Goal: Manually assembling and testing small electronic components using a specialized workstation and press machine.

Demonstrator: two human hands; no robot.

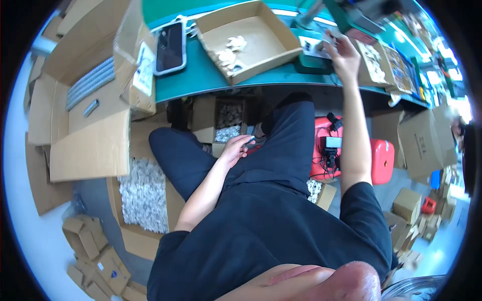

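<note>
Left hand (234,151): pinching small piece (251,140) | right hand (345,56): curled, grip unclear | shallow cardboard tray (266,37): irregular white pieces (236,43)

phone (170,47) on green table (193,75); cartons (113,271) on floor (95,200)

The person has two bare hands (234,152) (346,59), two navy-trousered legs (181,150) (295,133), one shallow brown cardboard tray (266,37) and one black-screened, pale-rimmed rectangular device (170,47).
</note>
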